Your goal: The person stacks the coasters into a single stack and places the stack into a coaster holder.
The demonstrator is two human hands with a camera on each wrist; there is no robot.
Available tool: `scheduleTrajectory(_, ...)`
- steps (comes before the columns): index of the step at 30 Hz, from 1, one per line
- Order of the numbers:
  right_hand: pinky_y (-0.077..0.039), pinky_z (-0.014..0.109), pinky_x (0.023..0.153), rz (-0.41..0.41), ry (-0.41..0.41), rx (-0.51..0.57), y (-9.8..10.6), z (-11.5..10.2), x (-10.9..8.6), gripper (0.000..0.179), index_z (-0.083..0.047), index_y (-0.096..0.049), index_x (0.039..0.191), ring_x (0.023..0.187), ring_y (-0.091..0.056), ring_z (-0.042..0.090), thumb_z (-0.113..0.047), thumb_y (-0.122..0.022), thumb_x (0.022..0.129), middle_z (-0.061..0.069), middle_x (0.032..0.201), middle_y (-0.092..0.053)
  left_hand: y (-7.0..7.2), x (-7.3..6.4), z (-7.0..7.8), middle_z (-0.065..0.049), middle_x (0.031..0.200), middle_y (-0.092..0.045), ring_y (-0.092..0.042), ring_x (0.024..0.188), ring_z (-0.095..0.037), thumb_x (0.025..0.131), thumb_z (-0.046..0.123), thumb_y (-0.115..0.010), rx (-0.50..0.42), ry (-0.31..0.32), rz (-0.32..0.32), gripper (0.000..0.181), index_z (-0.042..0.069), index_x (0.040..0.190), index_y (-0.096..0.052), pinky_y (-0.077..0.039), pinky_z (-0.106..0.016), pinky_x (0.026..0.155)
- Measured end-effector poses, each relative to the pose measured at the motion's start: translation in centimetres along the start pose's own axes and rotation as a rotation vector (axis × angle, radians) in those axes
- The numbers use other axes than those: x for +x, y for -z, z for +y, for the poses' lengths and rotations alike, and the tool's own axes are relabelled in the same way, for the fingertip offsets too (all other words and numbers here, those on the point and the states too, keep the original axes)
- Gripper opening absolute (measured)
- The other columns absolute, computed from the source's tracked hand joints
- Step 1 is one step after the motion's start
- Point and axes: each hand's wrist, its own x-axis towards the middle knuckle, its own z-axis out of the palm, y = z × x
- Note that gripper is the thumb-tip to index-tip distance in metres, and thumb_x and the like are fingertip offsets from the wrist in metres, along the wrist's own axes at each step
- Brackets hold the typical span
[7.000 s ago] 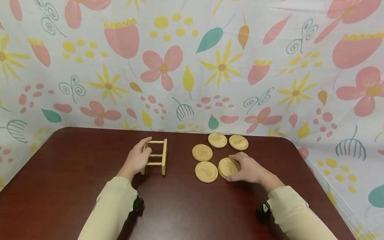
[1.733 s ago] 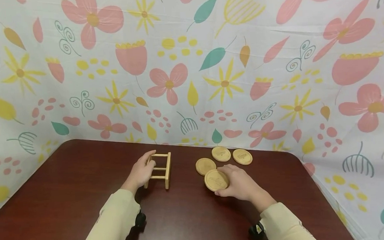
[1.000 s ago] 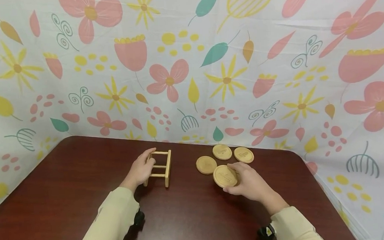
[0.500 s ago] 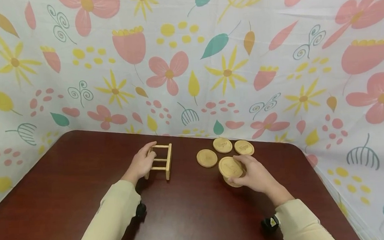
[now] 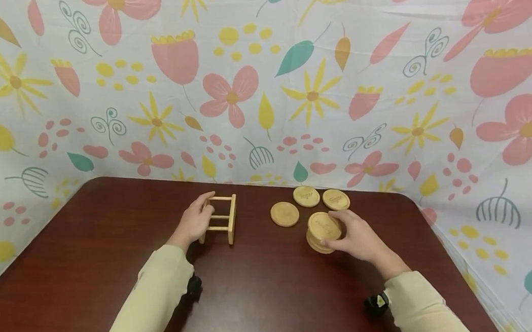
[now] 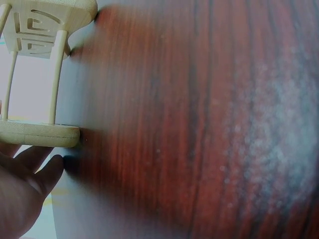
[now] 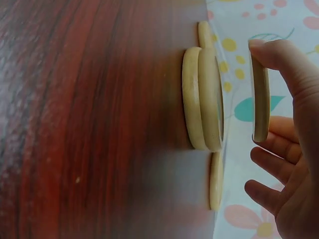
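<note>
My left hand [image 5: 196, 223] grips the near-left side panel of a small wooden rack [image 5: 230, 219], which has two end panels joined by thin rods. In the left wrist view, the thumb [image 6: 52, 172] lies against the outside of the panel, and a cut-out pattern shows in the far panel [image 6: 37, 22]. My right hand [image 5: 359, 236] pinches a round wooden coaster [image 5: 322, 226] by its edge. In the right wrist view this held coaster [image 7: 260, 99] hangs level over a stack of two coasters [image 7: 192, 99], with a gap between.
Three more wooden coasters lie flat behind the stack: one to the left [image 5: 284, 214], one at the back [image 5: 306, 196] and one at the back right [image 5: 336, 200]. The dark wooden table [image 5: 255, 293] ends at a flower-patterned cloth [image 5: 243, 86].
The coaster that lay left of the stack 7.0 s ago is now in my right hand, carried rightward over the stack. My left hand keeps its grip on the rack.
</note>
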Motion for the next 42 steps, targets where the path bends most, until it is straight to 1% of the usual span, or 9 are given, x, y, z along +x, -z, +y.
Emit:
scheduleTrajectory(5, -0.037, 0.045, 0.093, -0.012, -0.017, 0.003, -0.1, 0.4, -0.1, 0.083, -0.006, -0.048, 0.127, 0.117, -0.044, 0.026, -0.055, -0.071, 0.064, 0.011, 0.125, -0.048, 0.1, 0.0, 0.2, -0.008, 0.144, -0.028, -0.030, 0.128, -0.031, 0.093, 0.030, -0.029, -0.006, -0.008, 0.000, 0.046, 0.030, 0.139, -0.029, -0.028, -0.052, 0.099)
scheduleTrajectory(10, -0.038, 0.045, 0.092, -0.009, -0.016, -0.004, -0.2, 0.4, -0.2, 0.085, -0.004, -0.049, 0.126, 0.115, -0.046, 0.027, -0.057, -0.071, 0.064, 0.012, 0.123, -0.050, 0.1, 0.2, -0.1, -0.009, 0.144, -0.029, -0.030, 0.128, -0.031, 0.094, 0.030, -0.029, 0.000, -0.021, -0.005, 0.046, 0.030, 0.139, -0.029, -0.028, -0.052, 0.100)
scheduleTrajectory(20, -0.040, 0.045, 0.090, -0.021, -0.016, -0.010, -0.6, 0.7, -0.4, 0.083, -0.004, -0.049, 0.126, 0.111, -0.048, 0.027, -0.056, -0.071, 0.064, 0.012, 0.121, -0.051, 0.0, 0.2, -0.5, -0.007, 0.145, -0.027, -0.028, 0.130, -0.031, 0.094, 0.031, -0.027, -0.003, -0.009, -0.005, 0.046, 0.032, 0.139, -0.028, -0.027, -0.052, 0.100)
scheduleTrajectory(28, -0.039, 0.045, 0.091, -0.030, -0.024, -0.014, -0.9, 1.0, -0.3, 0.086, -0.005, -0.049, 0.126, 0.112, -0.047, 0.026, -0.060, -0.070, 0.063, 0.011, 0.122, -0.051, 0.0, 0.4, -0.6, -0.006, 0.146, -0.025, -0.027, 0.130, -0.030, 0.094, 0.032, -0.027, -0.007, -0.008, -0.008, 0.045, 0.034, 0.139, -0.028, -0.027, -0.052, 0.100)
scheduleTrajectory(42, -0.038, 0.045, 0.093, -0.052, -0.031, -0.024, -1.1, 1.0, -0.4, 0.084, -0.004, -0.049, 0.126, 0.114, -0.046, 0.027, -0.056, -0.071, 0.064, 0.012, 0.123, -0.051, 0.0, 0.3, -0.3, -0.008, 0.145, -0.026, -0.028, 0.130, -0.031, 0.094, 0.032, -0.027, -0.002, -0.016, -0.010, 0.045, 0.032, 0.139, -0.028, -0.027, -0.052, 0.100)
